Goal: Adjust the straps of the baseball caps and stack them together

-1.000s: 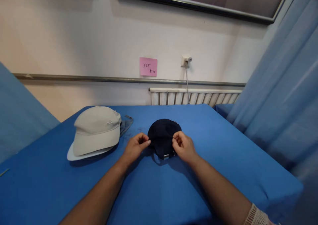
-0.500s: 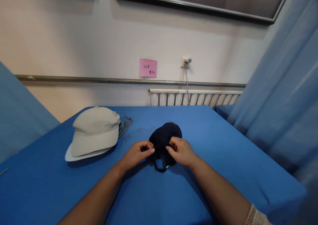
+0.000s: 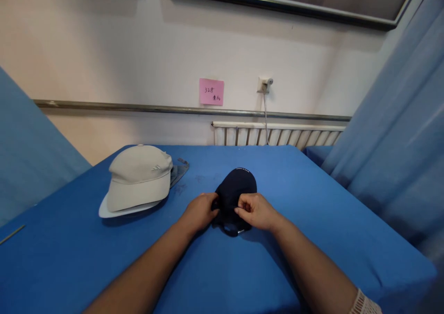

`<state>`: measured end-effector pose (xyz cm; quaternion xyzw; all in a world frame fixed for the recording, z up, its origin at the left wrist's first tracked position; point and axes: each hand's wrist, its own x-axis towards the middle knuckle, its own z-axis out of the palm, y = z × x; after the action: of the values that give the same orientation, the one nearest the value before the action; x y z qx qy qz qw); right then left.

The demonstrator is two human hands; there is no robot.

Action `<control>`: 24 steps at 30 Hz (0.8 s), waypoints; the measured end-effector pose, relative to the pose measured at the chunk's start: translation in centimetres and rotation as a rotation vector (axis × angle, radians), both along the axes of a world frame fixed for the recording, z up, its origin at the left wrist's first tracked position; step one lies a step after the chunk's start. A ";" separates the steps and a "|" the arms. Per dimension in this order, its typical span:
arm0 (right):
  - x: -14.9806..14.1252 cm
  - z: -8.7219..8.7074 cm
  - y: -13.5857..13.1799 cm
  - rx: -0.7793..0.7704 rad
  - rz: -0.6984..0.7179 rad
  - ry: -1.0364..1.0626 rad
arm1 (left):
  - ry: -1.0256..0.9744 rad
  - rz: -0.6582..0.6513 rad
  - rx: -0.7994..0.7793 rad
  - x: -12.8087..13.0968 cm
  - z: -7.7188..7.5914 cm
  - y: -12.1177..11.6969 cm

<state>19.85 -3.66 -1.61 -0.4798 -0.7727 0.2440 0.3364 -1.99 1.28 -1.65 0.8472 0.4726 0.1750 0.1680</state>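
One stack of caps [image 3: 140, 180] is set left of the left hand [image 3: 199, 213]; right of the right hand [image 3: 259, 212], open blue worktop [image 3: 333, 226] is bounded by its right edge. Between the hands, the dark cap [image 3: 241, 181] is gripped, its left side by the left's curled fingers, its lower right in the right's finger-and-thumb pinch.

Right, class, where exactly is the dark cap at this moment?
In the head view, the dark cap is near the middle of the blue table, between the left hand and right hand, right of the pale cap.
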 end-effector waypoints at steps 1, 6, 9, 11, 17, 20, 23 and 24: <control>0.0 0.0 0.0 -0.014 0.004 0.003 | 0.036 -0.003 0.007 0.1 0.1 0.0; 0.1 -0.1 0.1 -0.023 0.017 0.058 | -0.012 -0.053 0.062 0.0 0.5 -0.1; 0.3 0.1 0.2 0.046 -0.056 0.153 | -0.360 0.046 -0.045 -0.6 0.9 0.1; 0.6 0.3 0.3 0.099 -0.106 0.213 | -0.633 0.143 -0.137 -1.1 1.4 0.3; 1.1 -0.3 1.2 0.039 -0.212 0.306 | -0.754 0.157 -0.324 -2.2 2.2 0.6; 1.1 -0.8 1.7 0.004 -0.255 0.104 | -0.643 0.106 -0.365 -2.5 2.1 0.8; 0.9 -0.8 1.6 -0.027 -0.167 -0.111 | -0.603 0.089 -0.331 -2.8 1.7 1.2; 0.8 -0.7 1.5 -0.038 -0.152 -0.180 | -0.599 0.089 -0.315 -3.0 1.6 1.4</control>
<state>20.70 -2.20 -2.32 -0.5634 -0.7563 0.1884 0.2739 -4.94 2.67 -0.04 0.7004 0.4598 0.3481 0.4206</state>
